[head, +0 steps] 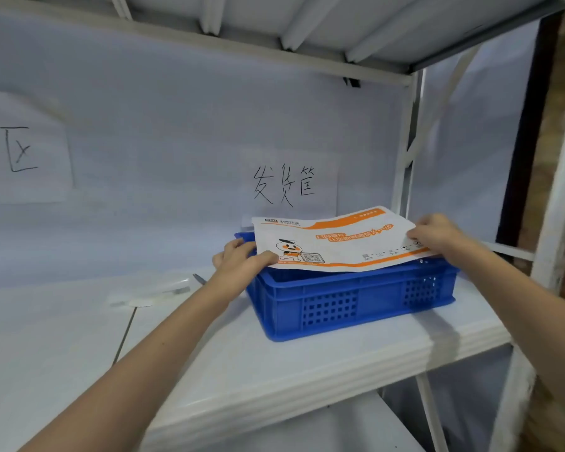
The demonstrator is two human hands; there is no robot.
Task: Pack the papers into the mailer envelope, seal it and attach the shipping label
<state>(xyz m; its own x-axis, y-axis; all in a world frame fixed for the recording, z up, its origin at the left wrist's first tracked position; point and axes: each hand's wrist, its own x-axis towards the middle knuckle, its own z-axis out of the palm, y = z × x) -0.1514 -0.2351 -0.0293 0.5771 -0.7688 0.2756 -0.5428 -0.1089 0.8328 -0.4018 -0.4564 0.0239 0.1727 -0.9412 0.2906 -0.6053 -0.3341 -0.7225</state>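
mailer envelope (pixel 336 239) flat just above blue crate (pixel 349 298), long axis left-right | left hand (pixel 242 259) pinches left end | right hand (pixel 437 234) pinches right end | hands equally near

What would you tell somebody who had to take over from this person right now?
Left hand: grips the left edge of the mailer envelope, thumb on top.
Right hand: pinches the envelope's right edge.
The envelope is held flat, printed side up, just above the blue crate on the white shelf.
A sign with handwritten characters hangs on the wall behind the crate.
Done: cannot tell whether the papers are inside or the flap is sealed; no shipping label shows on the visible face.
Left: probably lower the envelope into the crate, after checking seal and label.
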